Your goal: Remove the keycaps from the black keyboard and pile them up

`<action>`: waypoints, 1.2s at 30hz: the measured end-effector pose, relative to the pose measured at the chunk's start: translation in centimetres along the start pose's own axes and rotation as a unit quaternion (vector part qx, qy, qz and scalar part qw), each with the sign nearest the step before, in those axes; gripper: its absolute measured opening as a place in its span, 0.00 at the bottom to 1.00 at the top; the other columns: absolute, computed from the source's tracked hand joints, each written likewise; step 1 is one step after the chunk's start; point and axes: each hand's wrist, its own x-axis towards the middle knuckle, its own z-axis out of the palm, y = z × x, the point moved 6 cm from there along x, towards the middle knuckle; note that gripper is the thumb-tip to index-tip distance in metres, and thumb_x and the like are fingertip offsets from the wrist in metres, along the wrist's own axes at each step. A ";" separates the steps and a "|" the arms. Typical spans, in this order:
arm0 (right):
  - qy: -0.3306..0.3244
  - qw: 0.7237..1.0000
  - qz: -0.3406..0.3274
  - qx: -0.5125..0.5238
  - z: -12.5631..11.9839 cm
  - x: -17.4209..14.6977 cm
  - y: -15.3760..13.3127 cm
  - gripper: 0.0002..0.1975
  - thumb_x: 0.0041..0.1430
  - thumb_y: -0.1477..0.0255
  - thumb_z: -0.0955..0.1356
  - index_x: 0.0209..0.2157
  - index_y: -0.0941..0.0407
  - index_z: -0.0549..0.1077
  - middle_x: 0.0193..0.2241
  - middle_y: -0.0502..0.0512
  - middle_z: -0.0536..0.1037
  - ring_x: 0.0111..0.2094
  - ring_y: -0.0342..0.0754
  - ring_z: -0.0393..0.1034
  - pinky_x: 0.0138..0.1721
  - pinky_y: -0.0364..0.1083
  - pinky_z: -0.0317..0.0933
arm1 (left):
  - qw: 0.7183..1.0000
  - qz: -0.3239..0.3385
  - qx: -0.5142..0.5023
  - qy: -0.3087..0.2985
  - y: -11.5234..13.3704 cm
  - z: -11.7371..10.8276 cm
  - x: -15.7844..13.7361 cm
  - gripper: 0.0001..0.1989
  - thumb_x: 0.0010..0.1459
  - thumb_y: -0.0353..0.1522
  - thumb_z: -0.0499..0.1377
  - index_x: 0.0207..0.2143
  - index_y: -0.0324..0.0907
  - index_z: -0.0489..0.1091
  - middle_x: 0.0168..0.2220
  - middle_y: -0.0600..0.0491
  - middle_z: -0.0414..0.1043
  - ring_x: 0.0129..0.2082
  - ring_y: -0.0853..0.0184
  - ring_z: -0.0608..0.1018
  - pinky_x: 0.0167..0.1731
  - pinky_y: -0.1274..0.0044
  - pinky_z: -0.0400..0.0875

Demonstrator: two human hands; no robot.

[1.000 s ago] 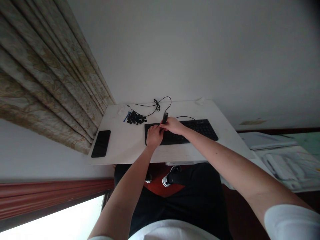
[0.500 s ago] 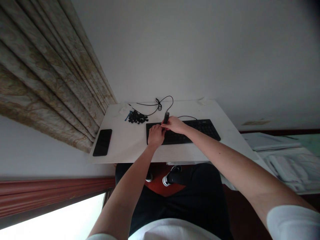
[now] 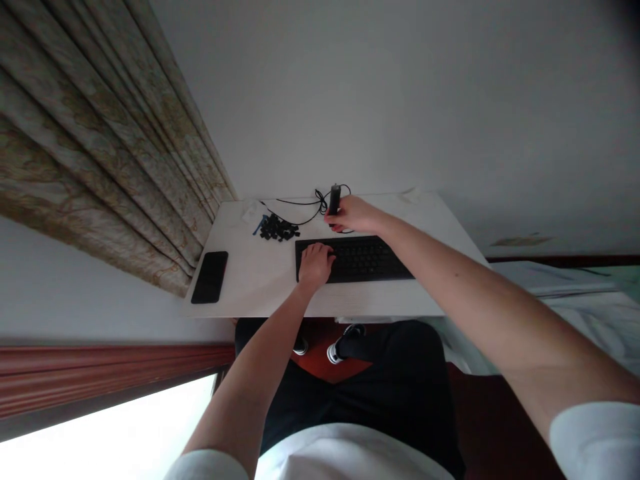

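A black keyboard point(image 3: 367, 259) lies on the white table. My left hand point(image 3: 315, 263) rests over its left end with the fingers laid out and the thumb apart. Above the table behind the keyboard, my right hand point(image 3: 350, 215) grips a thick black stick-shaped tool point(image 3: 335, 198), held upright; its exact kind does not show. To the left of the keyboard sits a pile of small black keycaps point(image 3: 279, 228). A thin blue piece point(image 3: 260, 225) touches the left side of that pile. My right forearm covers the keyboard's right end.
A black phone point(image 3: 210, 277) lies at the left of the white table point(image 3: 260, 293). A tied black cable point(image 3: 320, 199) runs along the back near the wall. Patterned curtains point(image 3: 125, 147) hang at the left edge. Plastic-wrapped things point(image 3: 585, 313) stand at the right.
My right hand has lifted the black tool off the keyboard, up and away toward the wall. My left hand stays on the keyboard. The view has shifted slightly.
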 end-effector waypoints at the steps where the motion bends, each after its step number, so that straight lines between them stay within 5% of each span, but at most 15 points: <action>1: -0.008 1.000 0.012 0.003 -0.2 0.3 -0.1 0.09 0.51 0.73 0.79 0.32 0.59 0.78 0.24 0.54 0.80 0.23 0.46 0.76 0.30 0.46 0.76 | 1.000 -0.004 -0.009 0.002 -0.1 -0.1 0.0 0.09 0.67 0.33 0.58 0.49 0.43 0.73 0.49 0.46 0.74 0.55 0.56 0.72 0.56 0.65 0.64; 8: 0.026 0.994 0.052 0.095 -1.0 -1.5 3.5 0.11 0.51 0.72 0.79 0.31 0.60 0.77 0.25 0.55 0.80 0.23 0.47 0.77 0.31 0.48 0.78 | 0.997 -0.018 -0.065 0.034 -0.6 -0.5 0.1 0.09 0.64 0.31 0.61 0.47 0.40 0.72 0.47 0.47 0.76 0.50 0.58 0.75 0.53 0.68 0.67; 15: 0.226 0.947 0.039 0.224 -5.7 -6.3 9.0 0.13 0.56 0.65 0.77 0.35 0.59 0.76 0.28 0.57 0.82 0.28 0.46 0.79 0.31 0.43 0.77 | 0.997 -0.020 -0.057 0.048 -0.3 -0.6 -0.1 0.09 0.63 0.31 0.61 0.46 0.42 0.72 0.46 0.48 0.76 0.51 0.58 0.75 0.54 0.67 0.67; 21: 0.362 0.898 0.012 0.249 -6.5 -11.5 15.1 0.22 0.51 0.53 0.77 0.37 0.57 0.76 0.32 0.57 0.83 0.30 0.48 0.80 0.27 0.42 0.73 | 0.997 -0.026 -0.067 0.036 -0.2 -0.8 -0.1 0.09 0.61 0.29 0.61 0.44 0.43 0.73 0.46 0.49 0.76 0.51 0.58 0.75 0.55 0.66 0.67; 28: 0.443 0.892 -0.044 0.082 -6.1 -15.1 16.5 0.25 0.58 0.50 0.71 0.40 0.59 0.77 0.33 0.61 0.82 0.32 0.51 0.77 0.28 0.46 0.69 | 0.997 -0.026 -0.062 0.024 0.1 -1.0 -0.1 0.09 0.59 0.28 0.60 0.43 0.43 0.75 0.46 0.50 0.77 0.51 0.59 0.75 0.56 0.66 0.67; 33: 0.515 0.847 -0.091 -0.092 -5.7 -17.4 15.5 0.22 0.63 0.52 0.67 0.41 0.58 0.78 0.37 0.63 0.82 0.35 0.52 0.75 0.39 0.52 0.70 | 0.998 -0.040 -0.057 0.005 0.0 -1.1 0.6 0.09 0.59 0.28 0.61 0.43 0.43 0.76 0.45 0.50 0.77 0.50 0.59 0.76 0.55 0.66 0.68; 36: 0.501 0.847 -0.108 -0.137 -5.3 -17.3 15.0 0.21 0.64 0.53 0.66 0.42 0.57 0.78 0.39 0.62 0.82 0.35 0.53 0.75 0.43 0.54 0.70 | 0.998 -0.042 -0.038 0.008 0.8 -1.2 1.5 0.10 0.62 0.29 0.59 0.45 0.42 0.76 0.45 0.48 0.78 0.49 0.60 0.77 0.54 0.67 0.70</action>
